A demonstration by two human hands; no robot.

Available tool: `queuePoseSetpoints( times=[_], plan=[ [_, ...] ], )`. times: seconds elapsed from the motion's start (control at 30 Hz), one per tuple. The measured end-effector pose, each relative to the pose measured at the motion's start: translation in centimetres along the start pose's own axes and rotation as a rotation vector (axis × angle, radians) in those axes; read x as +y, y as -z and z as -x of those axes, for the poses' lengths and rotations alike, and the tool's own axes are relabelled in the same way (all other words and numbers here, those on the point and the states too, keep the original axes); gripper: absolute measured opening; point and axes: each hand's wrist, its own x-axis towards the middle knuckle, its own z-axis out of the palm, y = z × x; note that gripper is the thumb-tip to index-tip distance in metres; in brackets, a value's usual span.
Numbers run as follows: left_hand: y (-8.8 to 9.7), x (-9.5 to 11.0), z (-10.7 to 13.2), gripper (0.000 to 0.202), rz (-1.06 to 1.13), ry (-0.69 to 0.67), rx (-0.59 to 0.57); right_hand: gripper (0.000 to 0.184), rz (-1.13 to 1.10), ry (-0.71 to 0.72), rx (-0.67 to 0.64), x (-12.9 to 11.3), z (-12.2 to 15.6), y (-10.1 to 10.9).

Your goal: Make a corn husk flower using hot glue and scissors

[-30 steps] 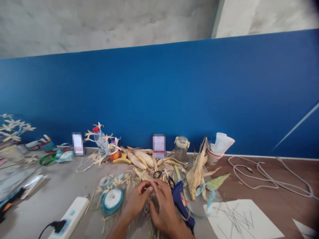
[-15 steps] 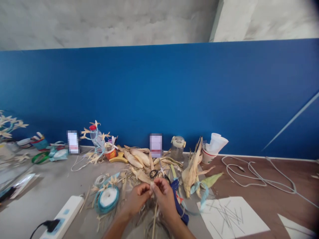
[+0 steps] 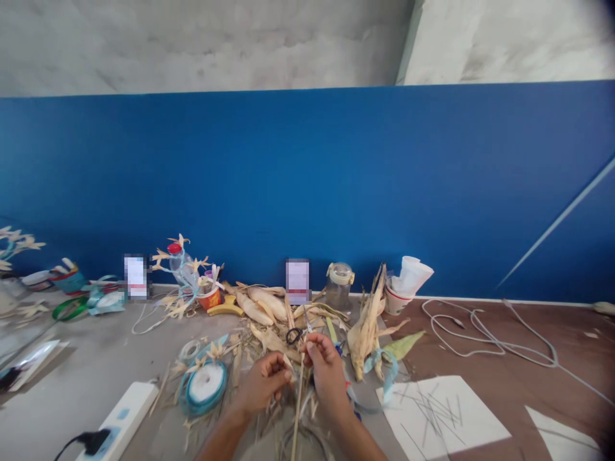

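My left hand (image 3: 263,383) and my right hand (image 3: 325,372) are both closed over the middle of the table. Between them stands a thin pale straw stalk (image 3: 298,410), running down toward me; my right fingers pinch its top end, and my left fingers pinch dried husk strips (image 3: 269,410) just beside it. Black-handled scissors (image 3: 295,335) lie just beyond my fingertips. A blue glue gun (image 3: 346,394) is mostly hidden under my right hand. A spool of teal ribbon (image 3: 204,386) lies to the left of my left hand.
Dried corn husks (image 3: 365,323) and cobs (image 3: 262,306) pile up behind. A glass jar (image 3: 339,286), paper cups (image 3: 406,285), a white cable (image 3: 480,326), a power strip (image 3: 122,419), white paper with thin sticks (image 3: 439,410) and straw flowers (image 3: 185,269) lie along the blue wall (image 3: 336,192).
My hands have moved a little apart and the straw stalk now stands upright between them. The camera has turned slightly right, shifting everything left.
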Motion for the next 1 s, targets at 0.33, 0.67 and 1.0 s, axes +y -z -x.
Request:
queuePoseSetpoints(
  times=[0.33,0.67,1.0],
  plan=[
    [-0.5,0.7,0.3,0.033,0.130,-0.126,0.127,0.012,0.495,0.137,-0.289,0.5,1.2,0.0],
    [-0.4,0.9,0.3,0.022,-0.044,-0.120,0.150,0.013,0.722,0.176,-0.328,-0.5,0.7,0.5],
    [0.2,0.9,0.0,0.021,0.062,-0.166,0.331,0.017,0.758,0.192,-0.346,-3.7,-0.7,2.4]
  ],
)
